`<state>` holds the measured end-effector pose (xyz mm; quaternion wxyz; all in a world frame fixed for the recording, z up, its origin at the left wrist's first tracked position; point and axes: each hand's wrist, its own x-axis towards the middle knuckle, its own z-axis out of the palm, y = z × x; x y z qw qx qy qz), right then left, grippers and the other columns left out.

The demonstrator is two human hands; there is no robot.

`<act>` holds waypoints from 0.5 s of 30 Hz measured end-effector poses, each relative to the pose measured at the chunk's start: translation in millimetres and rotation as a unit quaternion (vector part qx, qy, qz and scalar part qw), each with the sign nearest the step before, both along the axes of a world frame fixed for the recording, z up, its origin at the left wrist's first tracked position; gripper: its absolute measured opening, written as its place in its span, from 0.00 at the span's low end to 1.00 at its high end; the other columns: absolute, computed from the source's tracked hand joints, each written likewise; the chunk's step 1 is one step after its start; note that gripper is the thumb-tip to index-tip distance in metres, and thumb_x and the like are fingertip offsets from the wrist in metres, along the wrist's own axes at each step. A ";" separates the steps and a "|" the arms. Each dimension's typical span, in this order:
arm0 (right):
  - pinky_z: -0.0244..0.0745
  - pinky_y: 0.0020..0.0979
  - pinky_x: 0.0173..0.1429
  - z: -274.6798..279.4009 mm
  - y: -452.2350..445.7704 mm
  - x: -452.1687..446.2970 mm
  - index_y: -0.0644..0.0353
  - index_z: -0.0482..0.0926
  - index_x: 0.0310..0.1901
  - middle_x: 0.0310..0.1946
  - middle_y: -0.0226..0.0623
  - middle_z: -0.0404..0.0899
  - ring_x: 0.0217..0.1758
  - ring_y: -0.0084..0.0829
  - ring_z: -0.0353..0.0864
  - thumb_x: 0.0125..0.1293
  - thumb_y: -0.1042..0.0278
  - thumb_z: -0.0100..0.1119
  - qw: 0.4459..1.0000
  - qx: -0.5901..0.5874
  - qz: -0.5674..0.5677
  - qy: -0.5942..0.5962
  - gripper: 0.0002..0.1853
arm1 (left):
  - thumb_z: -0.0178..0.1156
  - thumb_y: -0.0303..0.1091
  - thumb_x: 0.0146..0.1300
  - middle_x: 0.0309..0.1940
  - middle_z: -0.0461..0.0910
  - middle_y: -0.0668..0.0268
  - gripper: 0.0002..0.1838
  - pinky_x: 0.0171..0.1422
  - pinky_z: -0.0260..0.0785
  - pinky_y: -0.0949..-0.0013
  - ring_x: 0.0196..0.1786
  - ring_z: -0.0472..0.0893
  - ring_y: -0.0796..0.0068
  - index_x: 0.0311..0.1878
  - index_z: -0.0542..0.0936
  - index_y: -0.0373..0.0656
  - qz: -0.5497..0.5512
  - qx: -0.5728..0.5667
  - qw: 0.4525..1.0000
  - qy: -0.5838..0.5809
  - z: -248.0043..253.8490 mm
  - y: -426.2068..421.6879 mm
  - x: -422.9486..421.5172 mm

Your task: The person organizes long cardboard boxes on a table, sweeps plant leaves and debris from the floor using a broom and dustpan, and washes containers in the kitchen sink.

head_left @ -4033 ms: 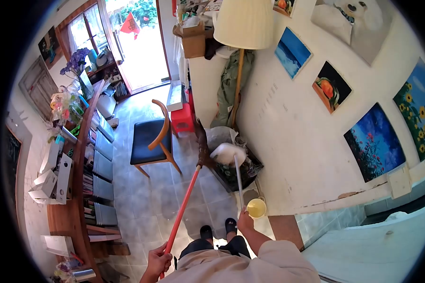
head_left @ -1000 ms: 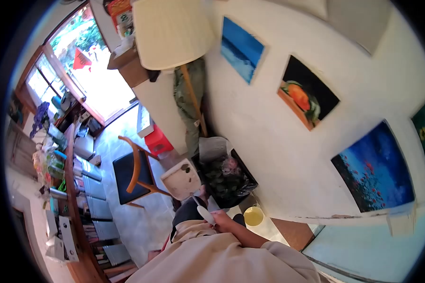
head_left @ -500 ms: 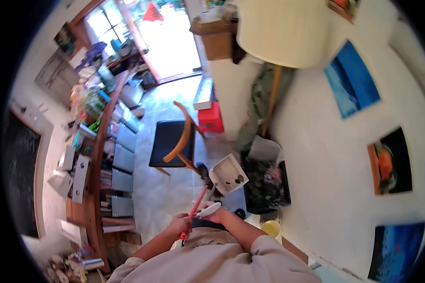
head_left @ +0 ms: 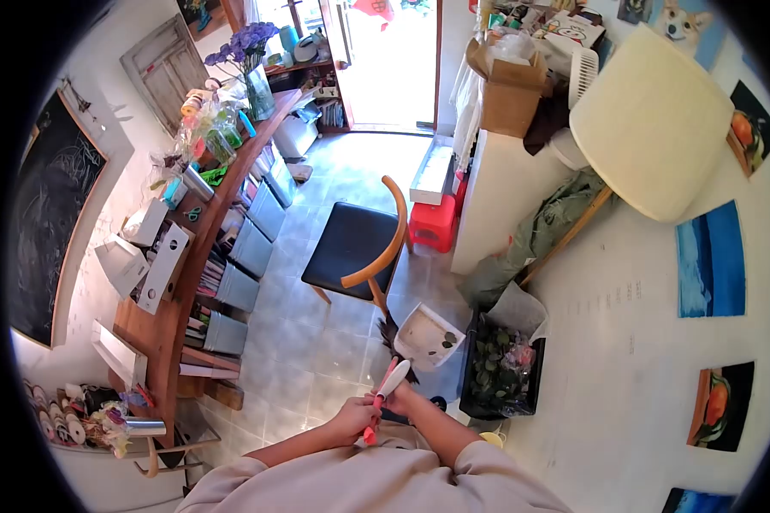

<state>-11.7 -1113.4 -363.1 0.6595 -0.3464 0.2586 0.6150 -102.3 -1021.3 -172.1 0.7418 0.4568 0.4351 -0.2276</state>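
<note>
In the head view, my left hand (head_left: 353,420) is closed around the pink handle of a broom (head_left: 370,434), low in front of my body. My right hand (head_left: 405,399) grips the long-handled dustpan by its white handle end (head_left: 393,377). The two handles lie close together, and the hands nearly touch. Down by the floor, the white dustpan (head_left: 421,332) holds a few dark green leaves. Dark broom bristles (head_left: 388,332) show at the pan's left side; part of the broom is hidden behind the handles.
A black crate (head_left: 536,376) of leafy cuttings stands right of the dustpan, against the white wall. Ahead is a wooden chair (head_left: 348,248) with a black seat, and beyond it a red stool (head_left: 432,224). A long wooden counter (head_left: 198,239) with shelves runs along the left.
The view has swung, so the room appears shifted right. The broom handle has come closer to the dustpan handle, and my hands have drawn together. Both tools stay held.
</note>
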 end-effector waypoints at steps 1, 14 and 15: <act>0.80 0.46 0.41 -1.8 4.5 0.6 0.53 0.69 0.52 0.37 0.43 0.77 0.41 0.44 0.81 0.73 0.50 0.44 1.000 -0.003 0.009 -0.003 0.17 | 0.53 0.21 0.62 0.24 0.73 0.62 0.04 0.27 0.70 0.69 0.23 0.75 0.72 0.39 0.75 0.32 0.012 -0.007 1.000 -0.002 -1.0 4.7 0.9; 0.80 0.42 0.41 -64.6 6.3 24.5 0.55 0.75 0.51 0.36 0.40 0.79 0.37 0.37 0.81 0.70 0.45 0.45 0.999 0.010 0.006 -0.047 0.22 | 0.57 0.30 0.63 0.23 0.75 0.67 0.05 0.27 0.72 0.71 0.23 0.76 0.74 0.34 0.77 0.39 0.079 -0.060 0.995 0.020 -45.0 24.4 60.7; 0.80 0.40 0.40 -53.1 0.7 28.7 0.55 0.75 0.52 0.36 0.40 0.79 0.37 0.37 0.81 0.70 0.45 0.46 0.998 -0.029 -0.006 -0.051 0.23 | 0.56 0.30 0.63 0.21 0.74 0.68 0.05 0.26 0.72 0.72 0.21 0.76 0.74 0.32 0.76 0.41 0.088 -0.056 0.994 0.042 -53.6 19.3 72.6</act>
